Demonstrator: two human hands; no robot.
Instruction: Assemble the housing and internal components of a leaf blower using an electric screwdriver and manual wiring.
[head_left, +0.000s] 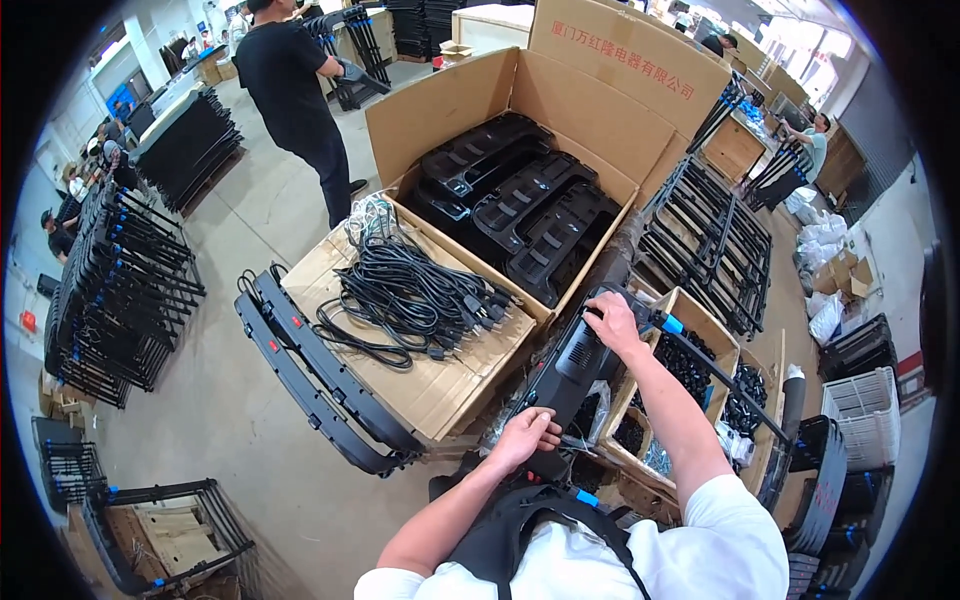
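In front of me is a long black plastic housing (pixel 572 366) with a row of vent slots, lying at a slant. My left hand (pixel 527 438) is closed at its near end, with the fingers curled over the edge. At the far end my right hand (pixel 613 322) grips its edge, thumb and fingers bent over it. What lies under the housing is mostly hidden. A large cardboard box (pixel 585 90) beyond my hands holds several black moulded plastic covers (pixel 530 205). Bundled black power cords (pixel 420 300) lie on a cardboard sheet to the left.
Wooden bins (pixel 735 385) of small black parts stand at my right. Long curved black covers (pixel 320 375) lean along the cardboard's left side. Black metal frames (pixel 710 240) stand at the right, and more frames (pixel 125 280) at the left. A person in black (pixel 295 95) stands beyond the box.
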